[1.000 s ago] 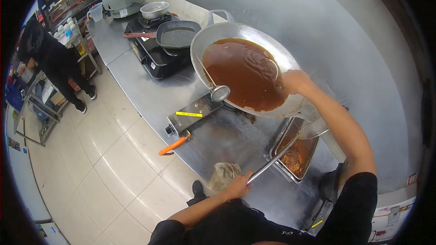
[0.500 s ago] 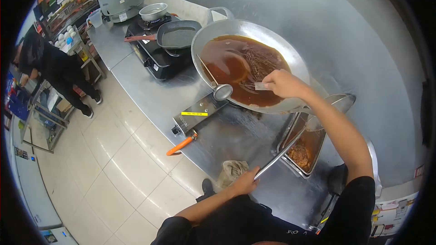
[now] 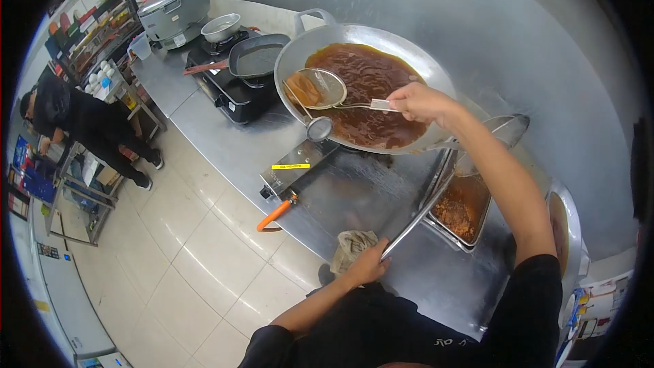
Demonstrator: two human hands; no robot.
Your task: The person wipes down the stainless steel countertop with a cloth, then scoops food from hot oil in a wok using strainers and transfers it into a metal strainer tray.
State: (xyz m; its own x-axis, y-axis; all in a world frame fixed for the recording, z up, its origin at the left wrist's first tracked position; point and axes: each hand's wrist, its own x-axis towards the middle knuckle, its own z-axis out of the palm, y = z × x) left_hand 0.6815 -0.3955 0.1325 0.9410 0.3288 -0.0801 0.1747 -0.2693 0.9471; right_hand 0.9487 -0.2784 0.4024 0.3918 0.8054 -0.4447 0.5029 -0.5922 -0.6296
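My right hand [image 3: 424, 103] is closed on the handle of a mesh strainer [image 3: 332, 88]. A flat brown piece of food [image 3: 303, 90] lies in its mesh, above the dark brown liquid [image 3: 371, 68] in a large wok [image 3: 436, 75]. Lower down, my left hand [image 3: 368, 264] grips the long metal handle of a large skimmer [image 3: 509, 129]. Its mesh rests beyond my right forearm, over the far end of a metal tray [image 3: 430, 221] holding brown crumbs. A small round sieve [image 3: 319, 129] hangs at the wok's near left rim.
A gas burner [image 3: 289, 170] with an orange hose [image 3: 274, 216] stands before the wok. Left of it, a portable stove [image 3: 235, 109] carries a square pan [image 3: 259, 58]. A crumpled cloth [image 3: 351, 249] lies at the counter edge. Another person [image 3: 88, 116] stands at the far left.
The strainer in my right hand has come up out of the liquid, bringing the brown piece into sight in its mesh. My left hand keeps its hold on the skimmer. The view has shifted slightly.
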